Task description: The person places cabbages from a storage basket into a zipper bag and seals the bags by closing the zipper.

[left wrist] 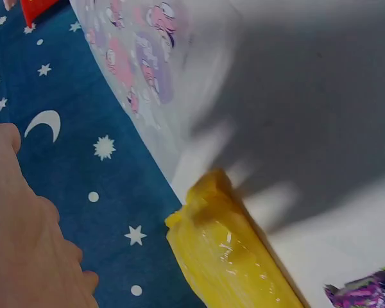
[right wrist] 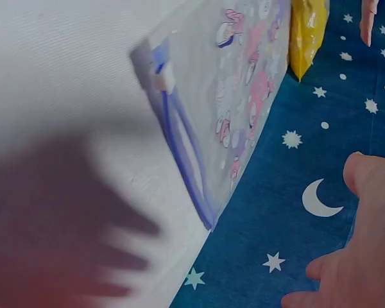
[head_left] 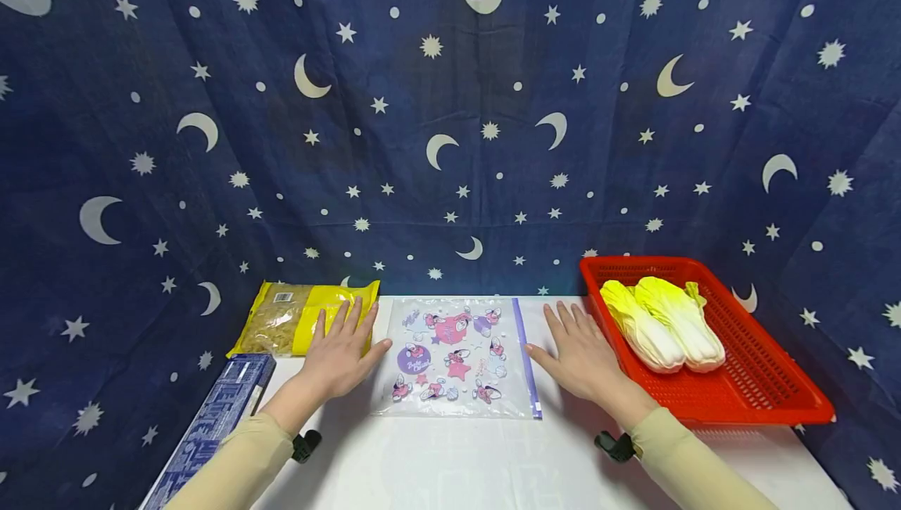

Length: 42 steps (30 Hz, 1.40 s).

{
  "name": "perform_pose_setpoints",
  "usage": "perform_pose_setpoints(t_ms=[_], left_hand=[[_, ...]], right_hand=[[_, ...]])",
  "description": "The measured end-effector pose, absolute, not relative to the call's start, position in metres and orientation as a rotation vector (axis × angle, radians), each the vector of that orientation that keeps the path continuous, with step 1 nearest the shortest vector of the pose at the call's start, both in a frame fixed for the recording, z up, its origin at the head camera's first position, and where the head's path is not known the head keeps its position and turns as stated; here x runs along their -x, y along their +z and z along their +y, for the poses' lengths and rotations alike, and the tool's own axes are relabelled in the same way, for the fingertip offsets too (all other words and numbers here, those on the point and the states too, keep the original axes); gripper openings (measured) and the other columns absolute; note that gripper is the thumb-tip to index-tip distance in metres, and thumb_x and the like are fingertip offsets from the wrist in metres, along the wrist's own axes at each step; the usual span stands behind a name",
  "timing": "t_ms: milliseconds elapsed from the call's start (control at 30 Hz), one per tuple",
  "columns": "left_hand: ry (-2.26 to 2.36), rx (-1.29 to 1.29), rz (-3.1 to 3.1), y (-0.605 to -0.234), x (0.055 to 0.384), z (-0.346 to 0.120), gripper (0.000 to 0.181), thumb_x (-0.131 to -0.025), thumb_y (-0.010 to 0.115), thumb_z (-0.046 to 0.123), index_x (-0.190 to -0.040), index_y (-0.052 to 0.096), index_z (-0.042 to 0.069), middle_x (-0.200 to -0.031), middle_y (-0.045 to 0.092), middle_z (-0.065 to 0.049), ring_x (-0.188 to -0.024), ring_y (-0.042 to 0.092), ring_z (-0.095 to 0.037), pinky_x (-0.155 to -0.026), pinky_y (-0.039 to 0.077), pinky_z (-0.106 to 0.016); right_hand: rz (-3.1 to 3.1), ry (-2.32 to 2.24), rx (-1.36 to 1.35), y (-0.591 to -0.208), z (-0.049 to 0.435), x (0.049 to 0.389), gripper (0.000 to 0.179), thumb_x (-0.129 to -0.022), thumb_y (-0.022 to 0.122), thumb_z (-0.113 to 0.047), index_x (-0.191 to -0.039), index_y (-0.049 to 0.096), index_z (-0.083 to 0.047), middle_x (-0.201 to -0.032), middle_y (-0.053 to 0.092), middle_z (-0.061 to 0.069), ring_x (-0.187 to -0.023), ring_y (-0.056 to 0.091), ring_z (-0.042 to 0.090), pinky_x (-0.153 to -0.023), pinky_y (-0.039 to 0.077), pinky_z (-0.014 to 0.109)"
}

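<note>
- Sleeves (head_left: pixel 232 463), beige, one on each forearm, enter from the near edge of the white table (head_left: pixel 408 463); a black band (head_left: pixel 306 446) shows at each wrist.
- Left hand (head_left: pixel 341 357): palm down, raised above the table, with its shadow on the surface. Fingers straight and slightly apart, thumb out toward the middle; nothing held.
- Right hand (head_left: pixel 580 353): likewise palm down and raised. Fingers straight and apart, thumb pointing inward; nothing held.
- Clear bag (head_left: pixel 457 357) with pink and purple prints: flat near the table's far edge, between the hands. Purple zip strip (head_left: pixel 525 357) along its right side; pale slider (right wrist: pixel 163 78) at the strip's near end.
- Yellow packet (head_left: pixel 278 322) with a see-through window: far left corner, just beyond the left hand.
- Blue box (head_left: pixel 204 432): lengthwise along the left edge.
- Red basket (head_left: pixel 774 381): far right corner, beside the right hand; contact cannot be determined. Two Chinese cabbages (head_left: pixel 683 322) lie side by side in its left part.
- Blue curtain (head_left: pixel 479 103), moon-and-star pattern: behind the far edge.
</note>
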<state>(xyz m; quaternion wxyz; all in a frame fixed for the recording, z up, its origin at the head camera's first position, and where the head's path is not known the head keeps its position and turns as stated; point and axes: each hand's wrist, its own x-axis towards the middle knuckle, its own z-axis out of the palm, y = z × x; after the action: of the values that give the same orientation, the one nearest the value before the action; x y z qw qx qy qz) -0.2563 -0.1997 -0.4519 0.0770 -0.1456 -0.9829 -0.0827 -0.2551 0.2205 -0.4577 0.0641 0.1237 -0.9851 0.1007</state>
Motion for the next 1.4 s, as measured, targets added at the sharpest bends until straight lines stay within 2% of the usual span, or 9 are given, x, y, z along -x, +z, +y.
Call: perform_pose_setpoints(t_ms=[100,267,433,567,767,1033,1267,1400], left_hand=[[-0.248,0.448,-2.951,-0.448,0.257,-0.193,0.082,-0.103,0.034,0.066,-0.164,0.023,0.013,-0.169,0.012,-0.019,-0.154,0.007,-0.042,-0.119,-0.002,-0.067],[-0.316,0.476,-2.969,-0.444,0.258,-0.181,0.081,-0.103,0.033,0.065,-0.164,0.022,0.014,-0.169,0.008,-0.017,-0.155,0.004,-0.041,-0.119,-0.005,-0.065],[-0.352,0.485,-2.99,-0.444,0.26,-0.169,0.08,-0.104,0.033,0.064,-0.165,0.019,0.015,-0.17,0.006,-0.016,-0.155,0.003,-0.041,-0.119,-0.004,-0.066],[-0.347,0.494,-3.008,-0.443,0.261,-0.162,0.079,-0.104,0.032,0.064,-0.165,0.017,0.017,-0.17,0.005,-0.015,-0.155,0.002,-0.039,-0.12,-0.003,-0.065],[-0.361,0.509,-2.991,-0.445,0.26,-0.155,0.079,-0.104,0.034,0.062,-0.165,0.018,0.015,-0.17,0.009,-0.016,-0.155,0.004,-0.039,-0.12,0.0,-0.066],[-0.379,0.524,-2.985,-0.448,0.261,-0.146,0.077,-0.105,0.032,0.061,-0.165,0.018,0.015,-0.17,0.009,-0.014,-0.155,0.002,-0.037,-0.12,-0.002,-0.065],[-0.438,0.554,-2.946,-0.451,0.26,-0.136,0.075,-0.105,0.037,0.058,-0.164,0.023,0.013,-0.17,0.014,-0.015,-0.155,0.01,-0.039,-0.121,0.002,-0.064],[-0.473,0.579,-2.942,-0.452,0.261,-0.128,0.074,-0.105,0.038,0.056,-0.164,0.023,0.013,-0.169,0.015,-0.016,-0.155,0.01,-0.039,-0.121,0.003,-0.064]], right_hand=[[-2.99,0.375,-0.36,-0.457,0.217,0.258,0.094,-0.097,0.048,-0.068,-0.161,0.027,-0.002,-0.164,0.022,0.027,-0.151,0.013,0.049,-0.122,0.006,0.061],[-3.006,0.526,-0.304,-0.457,0.212,0.262,0.093,-0.099,0.047,-0.065,-0.161,0.025,0.001,-0.163,0.026,0.028,-0.15,0.017,0.05,-0.121,0.009,0.062],[-2.973,0.669,-0.252,-0.459,0.21,0.265,0.084,-0.102,0.049,-0.055,-0.158,0.029,0.004,-0.159,0.034,0.03,-0.145,0.03,0.05,-0.119,0.021,0.063],[-2.97,0.768,-0.204,-0.463,0.208,0.268,0.081,-0.103,0.048,-0.053,-0.158,0.029,0.005,-0.157,0.036,0.03,-0.143,0.034,0.049,-0.117,0.026,0.063],[-2.986,0.883,-0.137,-0.467,0.207,0.271,0.079,-0.104,0.048,-0.05,-0.159,0.028,0.002,-0.158,0.036,0.029,-0.144,0.034,0.049,-0.117,0.026,0.063],[-2.969,0.995,-0.13,-0.469,0.207,0.271,0.071,-0.106,0.046,-0.041,-0.157,0.029,0.005,-0.157,0.036,0.03,-0.144,0.033,0.048,-0.118,0.025,0.061],[-2.935,1.109,-0.111,-0.472,0.206,0.273,0.064,-0.106,0.047,-0.032,-0.155,0.032,0.007,-0.152,0.043,0.031,-0.141,0.039,0.048,-0.116,0.028,0.061],[-2.918,1.212,-0.085,-0.472,0.202,0.275,0.06,-0.105,0.048,-0.026,-0.154,0.034,0.007,-0.151,0.043,0.032,-0.137,0.043,0.05,-0.114,0.031,0.062]])
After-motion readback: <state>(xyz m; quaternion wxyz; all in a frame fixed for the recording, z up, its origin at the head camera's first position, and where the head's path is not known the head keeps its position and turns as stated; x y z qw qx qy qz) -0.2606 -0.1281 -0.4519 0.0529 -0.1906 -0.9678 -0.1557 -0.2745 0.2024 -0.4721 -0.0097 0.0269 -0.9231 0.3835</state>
